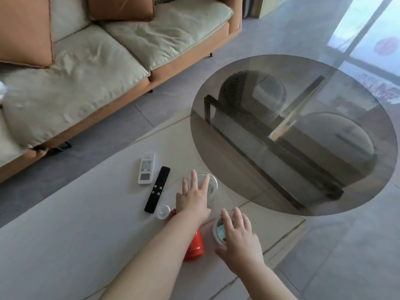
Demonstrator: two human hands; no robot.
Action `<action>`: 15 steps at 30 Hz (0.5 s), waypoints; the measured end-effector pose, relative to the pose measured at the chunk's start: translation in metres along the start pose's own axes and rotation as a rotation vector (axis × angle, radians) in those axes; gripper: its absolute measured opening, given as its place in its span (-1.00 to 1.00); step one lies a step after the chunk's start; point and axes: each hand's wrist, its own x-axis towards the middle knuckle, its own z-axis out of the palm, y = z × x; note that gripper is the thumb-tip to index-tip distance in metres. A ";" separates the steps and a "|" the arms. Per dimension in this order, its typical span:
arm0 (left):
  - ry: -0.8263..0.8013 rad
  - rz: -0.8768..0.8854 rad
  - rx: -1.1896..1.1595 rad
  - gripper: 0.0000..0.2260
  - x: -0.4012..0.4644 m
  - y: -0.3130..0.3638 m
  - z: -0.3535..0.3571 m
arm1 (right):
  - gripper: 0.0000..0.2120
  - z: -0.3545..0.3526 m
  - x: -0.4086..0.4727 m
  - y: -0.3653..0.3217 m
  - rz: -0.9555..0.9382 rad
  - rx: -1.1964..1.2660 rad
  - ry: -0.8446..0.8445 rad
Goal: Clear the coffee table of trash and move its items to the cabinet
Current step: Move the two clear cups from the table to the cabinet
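On the pale coffee table (pixel 75 224) my left hand (pixel 192 198) hovers with fingers spread over a clear glass (pixel 213 185). My right hand (pixel 240 239) reaches with fingers apart onto a second clear glass (pixel 218 231) that holds something pale green. A red bottle (pixel 195 245) with a white cap (pixel 163 211) lies on its side under my left forearm. A black remote (pixel 157 189) and a white remote (pixel 146 168) lie side by side further left. I cannot tell whether either hand touches its glass.
A round smoked-glass side table (pixel 303 68) overlaps the coffee table's far right corner, close to both glasses. A beige sofa (pixel 86 68) with orange cushions stands to the left across a strip of grey floor.
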 end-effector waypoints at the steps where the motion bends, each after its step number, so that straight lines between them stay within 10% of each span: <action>1: -0.011 0.006 0.009 -0.13 0.005 -0.001 0.001 | -0.16 0.004 0.002 0.001 -0.010 -0.005 0.012; 15: 0.023 0.109 0.038 -0.16 -0.001 0.018 -0.003 | -0.22 0.000 -0.025 0.034 0.138 0.100 0.175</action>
